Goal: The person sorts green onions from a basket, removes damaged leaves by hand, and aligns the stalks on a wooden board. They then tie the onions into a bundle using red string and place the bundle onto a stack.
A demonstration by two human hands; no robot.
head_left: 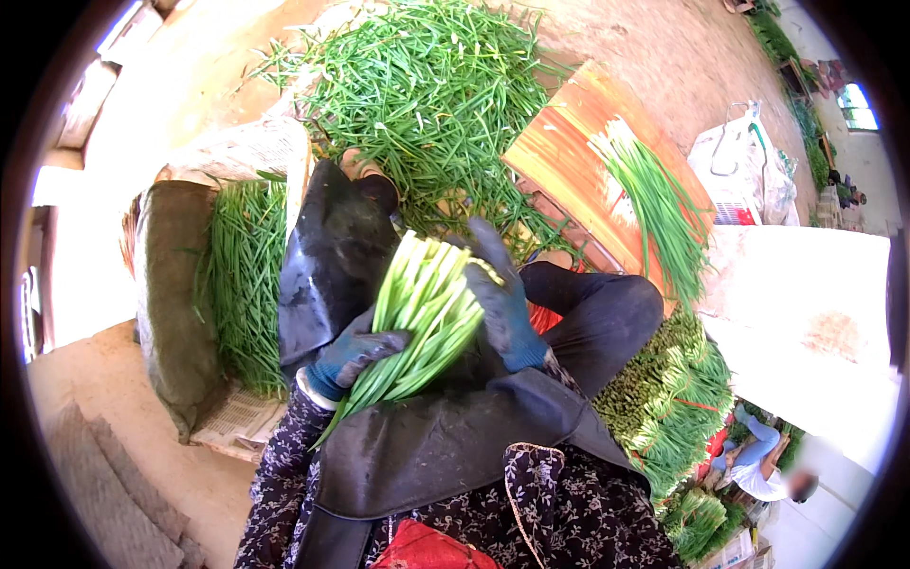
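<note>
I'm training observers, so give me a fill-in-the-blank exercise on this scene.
The blue-gloved left hand holds a bundle of slender stalks coloured mainly ____.
The flat orange-brown board under loose green stalks is made of ____.
The heap of loose green leaves lies to that board's ____.
Missing words: green; wood; left.

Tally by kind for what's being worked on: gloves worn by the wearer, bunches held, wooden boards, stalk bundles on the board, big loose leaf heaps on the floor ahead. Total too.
Gloves: 2 (left glove, right glove)
Held bunch: 1
Wooden board: 1
Bundle on the board: 1
Loose leaf heap: 1
Total: 6
</note>
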